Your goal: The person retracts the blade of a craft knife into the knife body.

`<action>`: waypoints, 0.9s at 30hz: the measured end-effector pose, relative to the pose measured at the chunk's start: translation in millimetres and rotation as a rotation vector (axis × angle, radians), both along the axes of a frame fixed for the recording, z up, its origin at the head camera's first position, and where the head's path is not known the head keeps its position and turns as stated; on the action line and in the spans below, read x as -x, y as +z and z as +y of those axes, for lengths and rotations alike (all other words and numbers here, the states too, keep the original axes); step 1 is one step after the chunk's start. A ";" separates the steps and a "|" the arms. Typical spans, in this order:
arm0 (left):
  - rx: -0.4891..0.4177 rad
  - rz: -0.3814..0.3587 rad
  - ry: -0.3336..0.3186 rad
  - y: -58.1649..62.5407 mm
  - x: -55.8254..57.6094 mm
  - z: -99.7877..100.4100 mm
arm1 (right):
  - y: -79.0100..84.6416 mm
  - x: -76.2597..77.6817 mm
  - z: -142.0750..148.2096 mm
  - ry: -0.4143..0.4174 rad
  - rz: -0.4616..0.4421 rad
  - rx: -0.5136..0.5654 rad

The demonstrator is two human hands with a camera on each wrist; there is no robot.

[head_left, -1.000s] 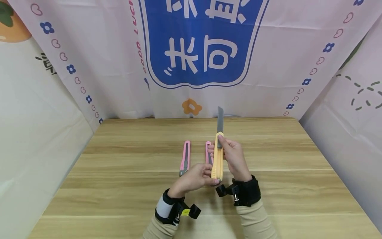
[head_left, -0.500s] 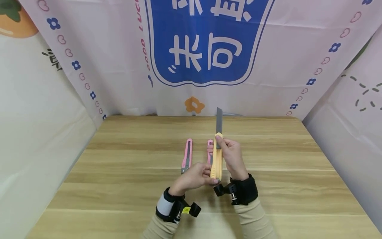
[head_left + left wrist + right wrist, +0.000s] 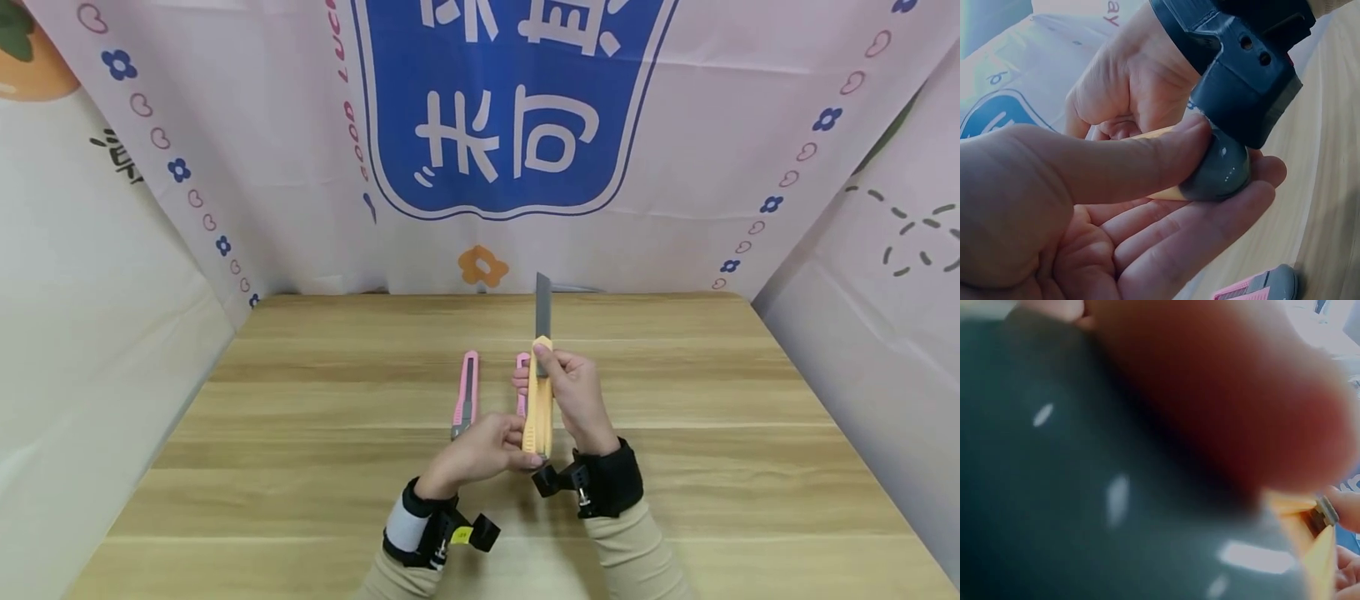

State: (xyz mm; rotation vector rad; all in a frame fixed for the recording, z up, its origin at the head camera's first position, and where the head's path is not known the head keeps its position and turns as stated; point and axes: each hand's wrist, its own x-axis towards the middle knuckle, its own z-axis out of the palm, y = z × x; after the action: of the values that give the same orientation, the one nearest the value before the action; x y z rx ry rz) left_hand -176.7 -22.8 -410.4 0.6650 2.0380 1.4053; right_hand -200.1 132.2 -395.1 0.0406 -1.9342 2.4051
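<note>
A yellow utility knife (image 3: 537, 417) stands upright between both hands in the head view, its grey blade (image 3: 543, 306) out at the top. My right hand (image 3: 583, 400) grips its upper body, thumb near the slider. At the lower end, my left hand (image 3: 480, 450) pinches the dark grey end cap (image 3: 1221, 169) between thumb and fingers. In the right wrist view that cap (image 3: 1085, 506) fills much of the picture beside a blurred thumb. Behind the yellow knife lies a pink utility knife (image 3: 522, 404), partly hidden by the right fingers.
Another pink utility knife (image 3: 466, 390) lies on the wooden table (image 3: 315, 467) left of the hands, its lower end close to the left hand. Printed cloth (image 3: 300, 208) hangs behind the table's far edge and along both sides.
Both hands have shifted slightly left with the yellow utility knife between them. Their hold and the blade's length look the same, and the pink knives have stayed put.
</note>
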 end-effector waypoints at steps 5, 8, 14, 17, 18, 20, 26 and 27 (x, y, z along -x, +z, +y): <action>-0.012 -0.004 -0.001 -0.1 -1.5 -1.2 | 0.5 0.0 0.3 0.017 0.005 -0.018; -0.018 -0.006 0.000 0.0 -1.6 -1.8 | 0.5 -0.3 1.1 0.034 0.014 -0.029; -0.027 -0.006 0.008 0.8 -0.8 -2.6 | 1.9 -0.8 2.3 0.065 -0.014 -0.033; -0.038 -0.024 0.015 0.6 -0.1 -3.2 | 3.5 -1.3 2.8 0.078 -0.043 -0.028; -0.042 -0.030 0.016 0.3 0.1 -3.3 | 4.2 -1.6 2.8 0.081 -0.052 -0.029; -0.047 -0.035 0.016 -0.2 0.6 -3.4 | 5.6 -2.3 3.1 0.078 -0.070 -0.040; -0.024 -0.013 0.015 -0.6 0.7 -3.0 | 5.9 -2.5 2.6 0.029 -0.086 -0.050; -0.018 -0.008 0.013 -0.6 0.6 -2.8 | 5.1 -2.0 2.4 0.027 -0.078 -0.042</action>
State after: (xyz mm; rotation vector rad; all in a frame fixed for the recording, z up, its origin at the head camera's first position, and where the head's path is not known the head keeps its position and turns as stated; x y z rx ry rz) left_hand -177.3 -25.5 -411.0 0.6537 2.0293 1.4337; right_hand -198.1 134.6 -390.0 -0.0265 -2.0299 2.4177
